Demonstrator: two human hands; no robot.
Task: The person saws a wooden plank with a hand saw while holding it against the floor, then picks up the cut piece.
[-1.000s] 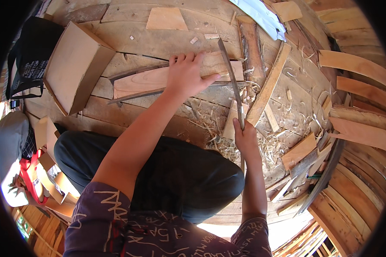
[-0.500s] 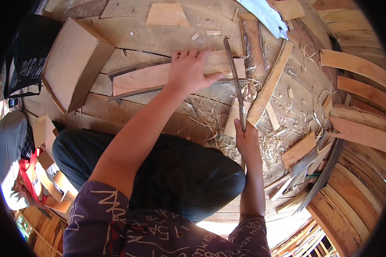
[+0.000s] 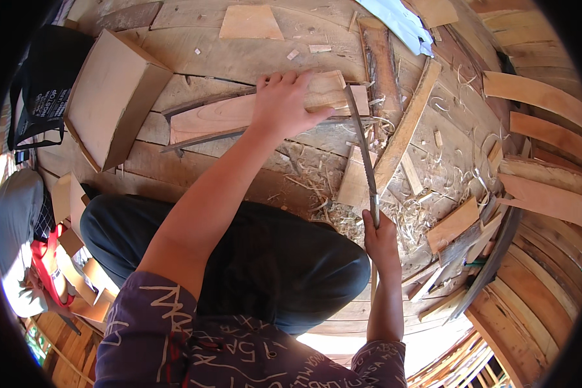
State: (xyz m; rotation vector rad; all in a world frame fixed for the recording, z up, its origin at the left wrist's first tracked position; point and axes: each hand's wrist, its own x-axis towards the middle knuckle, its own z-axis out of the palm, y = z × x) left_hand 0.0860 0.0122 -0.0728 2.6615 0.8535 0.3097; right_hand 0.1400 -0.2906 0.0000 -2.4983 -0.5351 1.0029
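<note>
My left hand (image 3: 279,107) bears down on a short pale wood block (image 3: 326,90), fingers over its far side and thumb along its near side. Under the block is a longer flat board (image 3: 207,119), with dark strips along its edges. In my right hand (image 3: 381,242) is a long, narrow saw (image 3: 362,139), its toothed blade pointing away from me. The far part of the blade lies against the block's right end. My right fingers are wrapped round the handle end, so most of the handle is hidden.
Shavings (image 3: 317,174) and offcuts litter the planks right of my knee. A long wood strip (image 3: 410,119) and a bark-edged piece (image 3: 381,64) lie beyond the blade. At left stand a cardboard box (image 3: 103,97) and black bag (image 3: 55,77); another person (image 3: 19,213) sits nearby.
My right hand has pulled the saw back toward me and slightly right, so its tip now sits by the block's end. My left hand has hardly shifted.
</note>
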